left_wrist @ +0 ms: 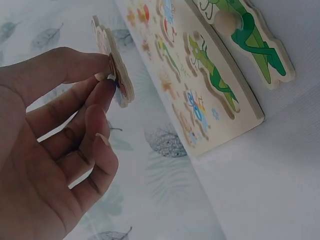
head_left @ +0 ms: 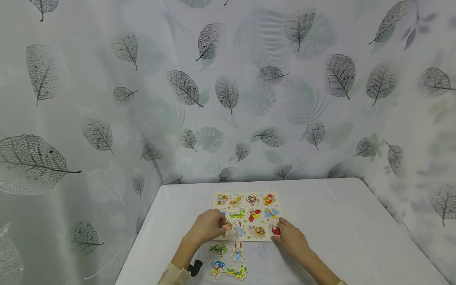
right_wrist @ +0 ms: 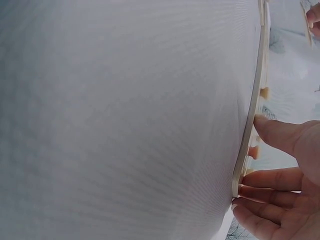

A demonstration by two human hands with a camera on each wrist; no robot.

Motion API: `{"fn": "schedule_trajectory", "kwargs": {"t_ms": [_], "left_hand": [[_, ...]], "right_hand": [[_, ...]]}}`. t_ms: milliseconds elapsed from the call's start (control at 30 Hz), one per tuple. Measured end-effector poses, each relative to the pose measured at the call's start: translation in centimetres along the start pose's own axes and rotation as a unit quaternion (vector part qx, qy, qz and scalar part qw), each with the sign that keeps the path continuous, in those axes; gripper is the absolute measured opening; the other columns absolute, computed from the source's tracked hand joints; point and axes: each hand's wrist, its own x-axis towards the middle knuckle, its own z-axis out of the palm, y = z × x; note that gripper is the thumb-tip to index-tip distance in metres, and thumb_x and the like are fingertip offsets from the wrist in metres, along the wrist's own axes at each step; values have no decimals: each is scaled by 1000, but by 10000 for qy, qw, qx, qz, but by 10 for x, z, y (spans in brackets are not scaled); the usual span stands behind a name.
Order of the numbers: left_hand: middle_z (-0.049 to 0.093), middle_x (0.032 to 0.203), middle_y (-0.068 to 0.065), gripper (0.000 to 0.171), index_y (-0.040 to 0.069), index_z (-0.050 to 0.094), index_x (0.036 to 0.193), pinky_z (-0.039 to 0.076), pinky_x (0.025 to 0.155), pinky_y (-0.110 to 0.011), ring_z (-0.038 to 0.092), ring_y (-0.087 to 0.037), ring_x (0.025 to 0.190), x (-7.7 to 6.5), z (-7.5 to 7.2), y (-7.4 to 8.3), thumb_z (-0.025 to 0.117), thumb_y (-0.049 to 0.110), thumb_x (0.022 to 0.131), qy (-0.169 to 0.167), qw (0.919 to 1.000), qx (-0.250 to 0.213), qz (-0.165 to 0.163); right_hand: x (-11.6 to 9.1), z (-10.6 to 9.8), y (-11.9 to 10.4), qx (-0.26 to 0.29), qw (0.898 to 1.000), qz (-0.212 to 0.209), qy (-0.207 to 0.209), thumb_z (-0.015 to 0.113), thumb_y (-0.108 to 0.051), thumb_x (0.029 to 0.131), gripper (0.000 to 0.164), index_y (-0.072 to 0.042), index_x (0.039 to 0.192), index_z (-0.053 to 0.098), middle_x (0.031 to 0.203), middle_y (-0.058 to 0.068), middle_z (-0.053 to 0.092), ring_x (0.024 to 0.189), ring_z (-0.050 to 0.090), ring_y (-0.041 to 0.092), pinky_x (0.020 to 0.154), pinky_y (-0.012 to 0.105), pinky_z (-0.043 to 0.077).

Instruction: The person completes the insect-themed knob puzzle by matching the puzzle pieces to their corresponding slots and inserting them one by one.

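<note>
My left hand (head_left: 208, 226) is over the left side of the wooden puzzle board (head_left: 246, 238), pinching a puzzle piece (left_wrist: 122, 70) between thumb and fingers. In the left wrist view the piece is nearly edge-on, so its picture is mostly hidden. My right hand (head_left: 293, 239) touches the board's near right corner with thumb and fairly straight fingers, beside a red ladybird piece (head_left: 275, 229). On the table before the board lie a grasshopper piece (head_left: 218, 248), a blue beetle piece (head_left: 238, 252), a blue-winged insect piece (head_left: 217, 268) and a caterpillar piece (head_left: 236, 272).
The board lies flat on a white-covered table (head_left: 338, 221). A leaf-patterned curtain (head_left: 242, 118) hangs behind it and along both sides. Several insect pictures fill the board, and a grasshopper-shaped recess (left_wrist: 212, 70) shows near its edge. Something black (head_left: 195, 268) sits by my left wrist.
</note>
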Motion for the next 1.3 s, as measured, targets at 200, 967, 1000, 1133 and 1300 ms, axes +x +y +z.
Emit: {"fn": "schedule_trajectory", "kwargs": {"t_ms": [200,967,1000,1133,1300], "left_hand": [[64,77,7,14,15,72,84,47,59,-27,53,-6,66,7,-1,-3,85,18,82,94,9997,64,-218],[65,77,7,9,11,75,87,50,58,-28,57,-8,67,35,4,-22,82,15,82,472,9975,241,-467],[65,77,6,9,11,75,87,50,59,-28,57,-8,67,36,3,-23,82,16,83,474,9973,238,-507],[67,78,5,12,9,77,90,51,60,-28,58,-8,68,41,3,-26,84,16,83,522,9966,224,-596],[65,78,5,14,8,77,92,51,60,-29,57,-9,68,47,4,-30,84,16,82,574,9957,208,-693]], "right_hand": [[-1,0,0,33,10000,-14,16,88,-35,84,60,6,123,68,142,24,60,126,62,42,99,54,55],[-2,-3,0,126,9999,-2,34,88,-32,84,61,9,124,67,142,24,60,125,63,43,99,54,56],[-2,-3,0,120,9999,-7,27,88,-33,84,61,9,124,67,142,24,60,124,63,43,98,54,56],[-2,-3,0,75,10000,-10,-10,88,-33,84,62,8,125,67,142,24,60,125,63,43,99,53,56],[-2,-3,0,80,10000,-14,11,88,-33,84,61,8,124,67,143,24,60,125,63,42,99,53,55]]}}
